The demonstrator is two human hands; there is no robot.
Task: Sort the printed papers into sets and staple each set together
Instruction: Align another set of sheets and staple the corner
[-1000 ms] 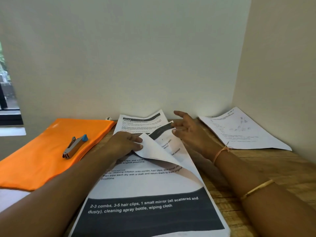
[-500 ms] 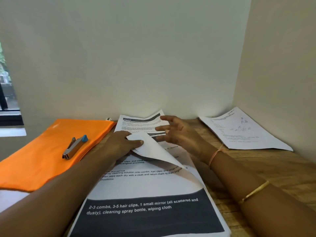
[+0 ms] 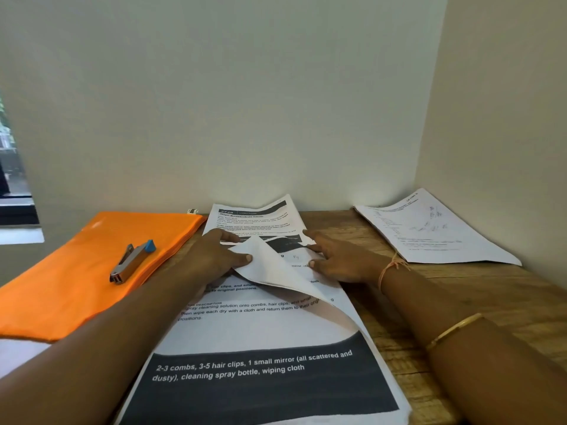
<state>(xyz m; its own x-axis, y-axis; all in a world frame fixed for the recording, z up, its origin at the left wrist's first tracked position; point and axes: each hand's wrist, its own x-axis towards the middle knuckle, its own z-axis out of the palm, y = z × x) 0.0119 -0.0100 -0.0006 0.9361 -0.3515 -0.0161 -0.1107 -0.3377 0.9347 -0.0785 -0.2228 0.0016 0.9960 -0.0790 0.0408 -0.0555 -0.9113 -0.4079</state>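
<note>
Near stack of papers (image 3: 260, 332): cut off by the lower edge. Its lifted top sheet (image 3: 276, 268) hides the print beneath; the left hand (image 3: 214, 256) covers the line beginnings. Fine print on the far sheet (image 3: 251, 216) and the papers at right (image 3: 429, 231) is illegible. Orange folder (image 3: 76, 271): runs past the left edge. Small white object (image 3: 192, 211) behind it: unidentifiable.

At 6 o'clock, the front sheet (image 3: 260, 332) reads in white: "2-3 combs, 3-5 hair clips, 1 small mirror (all scattered and dusty), cleaning spray bottle, wiping cloth." At 12 o'clock, the rear sheet (image 3: 277, 220) is headed "Wipe Baseboards Clean."
</note>
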